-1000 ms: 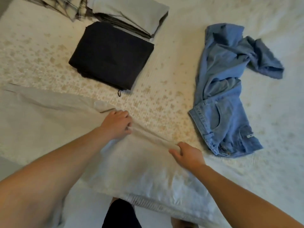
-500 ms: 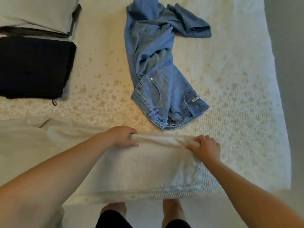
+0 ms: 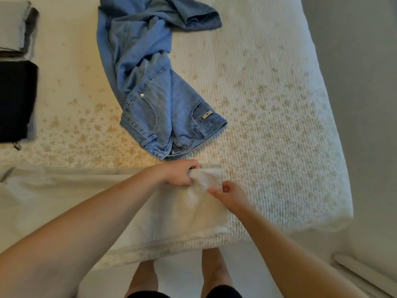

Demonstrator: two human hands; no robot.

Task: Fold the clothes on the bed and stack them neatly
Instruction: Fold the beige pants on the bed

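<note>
Gathering the cream trousers [image 3: 189, 214], my hands are now closer together, left hand [image 3: 182, 173] and right hand [image 3: 231, 195] both pinching the end; jeans [image 3: 150, 82] are still waiting.

The jeans [image 3: 148, 82] ran off the top edge. The left edge cut the black stack [image 3: 17, 102] and pale trousers [image 3: 64, 190].

At the bed's [image 3: 279, 125] near edge, the left hand [image 3: 178, 173] grips a bunched end of the pale cloth [image 3: 189, 214], and the right hand [image 3: 229, 194] pinches it just beside. Crumpled blue jeans [image 3: 154, 82] lie beyond; folded clothes [image 3: 15, 72] sit at the left edge.
</note>
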